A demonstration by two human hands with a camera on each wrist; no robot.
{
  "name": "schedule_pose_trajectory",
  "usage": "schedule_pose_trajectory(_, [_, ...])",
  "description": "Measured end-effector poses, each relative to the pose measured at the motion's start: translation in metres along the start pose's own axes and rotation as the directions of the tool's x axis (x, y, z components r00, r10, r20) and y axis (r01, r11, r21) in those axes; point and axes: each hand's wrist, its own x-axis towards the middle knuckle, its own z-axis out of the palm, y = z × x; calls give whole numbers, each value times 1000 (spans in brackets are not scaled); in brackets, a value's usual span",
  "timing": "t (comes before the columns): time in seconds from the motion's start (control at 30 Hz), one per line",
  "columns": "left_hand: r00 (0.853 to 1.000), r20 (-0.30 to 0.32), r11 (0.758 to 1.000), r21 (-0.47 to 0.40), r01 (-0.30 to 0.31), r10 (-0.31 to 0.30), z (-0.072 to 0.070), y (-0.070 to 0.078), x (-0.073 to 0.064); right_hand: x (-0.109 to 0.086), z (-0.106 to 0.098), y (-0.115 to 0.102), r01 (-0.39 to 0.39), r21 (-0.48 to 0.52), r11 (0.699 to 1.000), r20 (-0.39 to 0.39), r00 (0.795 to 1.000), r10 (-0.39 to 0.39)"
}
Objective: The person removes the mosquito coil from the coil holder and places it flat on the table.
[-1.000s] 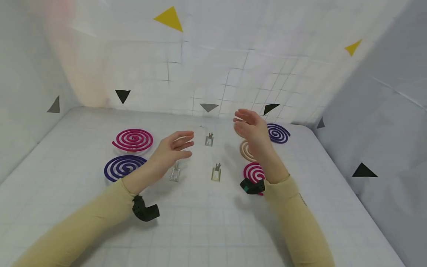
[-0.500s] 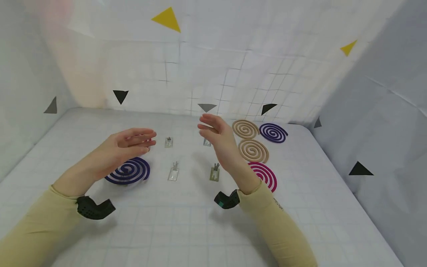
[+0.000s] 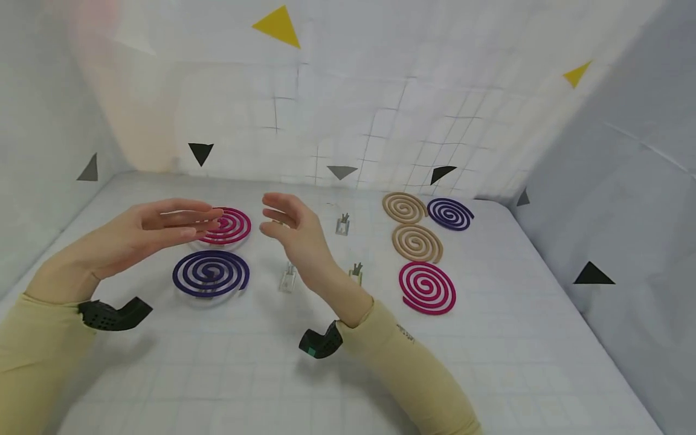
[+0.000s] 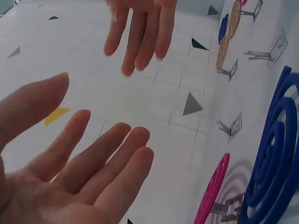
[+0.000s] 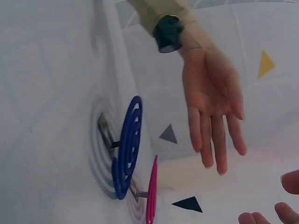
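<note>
My left hand [image 3: 136, 232] hangs above the left of the table, fingers extended, holding nothing. Its fingertips partly cover a pink mosquito coil [image 3: 248, 227] in the head view. Nearer to me is a dark blue mosquito coil [image 3: 211, 273]. The right wrist view shows the blue coil [image 5: 128, 149] and the pink coil [image 5: 152, 196] raised on small metal stands. My right hand [image 3: 304, 241] hovers over the middle, fingers loosely bent and nothing in them. Around it are bare metal coil stands, one at the back [image 3: 342, 225] and one closer [image 3: 287, 279]; another stand [image 3: 356, 273] is partly behind the forearm.
On the table's right lie two tan coils, the rear one [image 3: 404, 208] and the front one [image 3: 417, 243]. Beside them are a dark blue coil [image 3: 450, 214] and a pink coil [image 3: 427, 287]. White sheet walls with coloured triangles enclose the back and sides.
Both hands have moved left, the right one from over the right-hand coils to mid-table. Those coils are now uncovered. The coils and stands have stayed in place.
</note>
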Motion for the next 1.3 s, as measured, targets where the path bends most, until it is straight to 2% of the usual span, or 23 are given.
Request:
schedule_pose_trajectory(0.23, [1000, -17, 999, 42, 20, -20, -20, -16, -11, -4, 8, 14, -50, 39, 998, 24, 999, 49])
schedule_pose_trajectory(0.47, [999, -2, 996, 75, 46, -46, -39, -38, -16, -5, 15, 30, -97, -26, 995, 42, 994, 98])
schedule_pose_trajectory(0.53, [999, 25, 997, 72, 38, -40, -44, -48, -17, -5, 17, 34, -116, -42, 992, 48, 992, 118])
schedule_pose_trajectory(0.7, [989, 142, 998, 43, -53, 47, -56, -69, -21, -3, 21, 43, -154, -37, 987, 57, 986, 156])
schedule_pose_trajectory(0.77, [982, 176, 997, 25, -76, 70, -59, -73, -22, -3, 23, 46, -170, -31, 985, 57, 984, 172])
schedule_pose_trajectory(0.93, [972, 218, 996, 12, -89, 84, -60, -79, -22, -3, 27, 54, -199, -32, 980, 68, 977, 201])
schedule_pose_trajectory(1.03, [973, 225, 998, 24, -61, 54, -59, -79, -21, -3, 28, 58, -210, -37, 977, 74, 974, 212])
schedule_pose_trajectory(1.17, [980, 199, 997, 76, 12, -27, -57, -77, -20, -4, 28, 62, -222, -52, 974, 72, 972, 226])
schedule_pose_trajectory(1.3, [981, 186, 992, 121, 33, -56, -55, -76, -20, -5, 29, 66, -234, -84, 969, 81, 967, 241])
